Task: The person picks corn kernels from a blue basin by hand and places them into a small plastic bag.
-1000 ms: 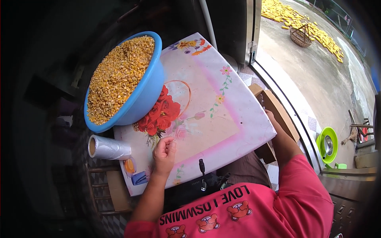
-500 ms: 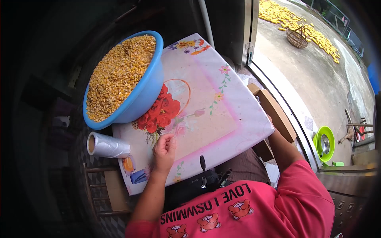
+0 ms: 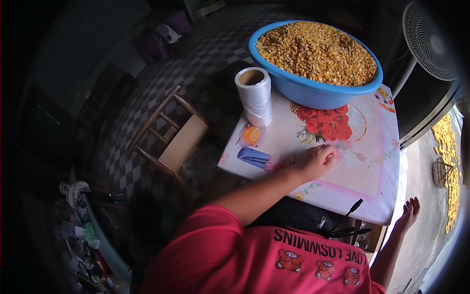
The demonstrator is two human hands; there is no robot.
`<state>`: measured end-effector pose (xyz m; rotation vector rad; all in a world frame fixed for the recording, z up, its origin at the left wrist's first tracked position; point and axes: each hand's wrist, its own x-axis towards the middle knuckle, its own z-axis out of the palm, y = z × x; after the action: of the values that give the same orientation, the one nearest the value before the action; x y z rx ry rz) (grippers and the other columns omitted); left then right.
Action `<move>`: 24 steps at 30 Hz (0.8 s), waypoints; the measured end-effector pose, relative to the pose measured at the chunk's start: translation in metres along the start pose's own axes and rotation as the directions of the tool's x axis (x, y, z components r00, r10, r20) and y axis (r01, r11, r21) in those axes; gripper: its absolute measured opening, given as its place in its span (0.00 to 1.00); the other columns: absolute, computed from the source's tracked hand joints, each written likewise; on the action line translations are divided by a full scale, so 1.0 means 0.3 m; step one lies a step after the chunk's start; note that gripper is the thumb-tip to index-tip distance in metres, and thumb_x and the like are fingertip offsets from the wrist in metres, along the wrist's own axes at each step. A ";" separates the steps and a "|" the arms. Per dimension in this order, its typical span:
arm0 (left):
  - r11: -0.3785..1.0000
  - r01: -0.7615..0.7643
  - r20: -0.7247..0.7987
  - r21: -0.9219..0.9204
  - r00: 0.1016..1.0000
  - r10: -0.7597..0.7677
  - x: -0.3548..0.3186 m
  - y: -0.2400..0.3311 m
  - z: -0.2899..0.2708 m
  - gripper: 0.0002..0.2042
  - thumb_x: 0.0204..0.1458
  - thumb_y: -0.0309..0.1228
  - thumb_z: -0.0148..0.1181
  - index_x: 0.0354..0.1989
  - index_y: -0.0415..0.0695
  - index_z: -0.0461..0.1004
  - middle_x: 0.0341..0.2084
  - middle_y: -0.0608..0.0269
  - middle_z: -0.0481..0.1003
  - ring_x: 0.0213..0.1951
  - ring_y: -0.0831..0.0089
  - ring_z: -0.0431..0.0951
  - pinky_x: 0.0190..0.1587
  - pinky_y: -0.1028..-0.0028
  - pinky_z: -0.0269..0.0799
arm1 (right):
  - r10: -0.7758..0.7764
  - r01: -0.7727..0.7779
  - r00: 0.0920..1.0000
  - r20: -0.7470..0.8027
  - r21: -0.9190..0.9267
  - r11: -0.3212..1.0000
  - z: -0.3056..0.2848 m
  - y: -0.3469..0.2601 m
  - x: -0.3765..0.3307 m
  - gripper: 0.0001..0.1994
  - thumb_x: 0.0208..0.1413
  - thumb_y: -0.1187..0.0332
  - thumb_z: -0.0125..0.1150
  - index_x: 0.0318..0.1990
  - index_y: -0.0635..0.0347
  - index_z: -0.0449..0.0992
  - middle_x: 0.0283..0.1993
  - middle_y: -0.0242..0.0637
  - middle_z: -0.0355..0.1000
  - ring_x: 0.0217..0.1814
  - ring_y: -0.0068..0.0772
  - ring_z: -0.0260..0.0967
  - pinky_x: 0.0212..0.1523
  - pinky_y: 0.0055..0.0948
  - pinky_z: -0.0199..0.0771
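Head view: left hand (image 3: pixel 316 161) on floral tablecloth (image 3: pixel 362 171), fingers curled loosely, gripping nothing visible. Right hand (image 3: pixel 409 213) off table's near right corner, fingers spread open, empty. Glossy white film roll (image 3: pixel 254 95) with cardboard core upright at far left, touching blue plastic basin (image 3: pixel 313 93) heaped with yellow corn kernels (image 3: pixel 318 51).

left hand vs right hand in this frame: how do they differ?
The left hand rests curled on the flowered tablecloth, near the printed roses; the right hand hangs off the table's near edge with fingers spread, touching nothing clearly. The left forearm shows in full, the right only partly. Both are bare and hold nothing.
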<state>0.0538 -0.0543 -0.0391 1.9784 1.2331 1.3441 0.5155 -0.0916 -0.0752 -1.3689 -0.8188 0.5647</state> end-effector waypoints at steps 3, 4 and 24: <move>0.998 -0.045 -0.009 -0.033 0.999 0.045 0.001 -0.021 0.016 0.06 0.46 0.24 0.56 0.32 0.40 0.68 0.23 0.57 0.72 0.25 0.64 0.74 0.27 0.69 0.68 | -0.224 0.260 0.945 0.239 -0.132 0.957 0.195 -0.197 -0.054 0.15 0.57 0.71 0.49 0.52 0.60 0.68 0.46 0.34 0.69 0.43 0.25 0.66 0.45 0.25 0.64; 0.999 -0.038 -0.023 -0.034 0.999 0.037 0.006 -0.015 0.013 0.06 0.46 0.24 0.56 0.32 0.40 0.68 0.23 0.57 0.72 0.25 0.64 0.74 0.27 0.69 0.68 | -0.228 0.294 0.910 0.346 -0.152 0.944 0.256 -0.227 -0.073 0.14 0.57 0.72 0.49 0.50 0.61 0.69 0.44 0.33 0.70 0.42 0.24 0.66 0.45 0.24 0.64; 0.393 0.834 0.332 -0.387 0.524 -0.784 -0.452 -0.048 -1.019 0.10 0.56 0.32 0.50 0.39 0.39 0.71 0.27 0.62 0.74 0.29 0.78 0.74 0.30 0.79 0.72 | -0.275 0.710 0.588 0.761 -0.321 0.627 0.735 -0.250 -0.346 0.12 0.48 0.82 0.45 0.39 0.65 0.72 0.34 0.41 0.68 0.37 0.36 0.67 0.39 0.28 0.66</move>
<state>-0.2438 -0.1984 0.0129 0.7908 1.3344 0.8684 0.2713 -0.0449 -0.0190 -1.3743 -2.0812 0.2822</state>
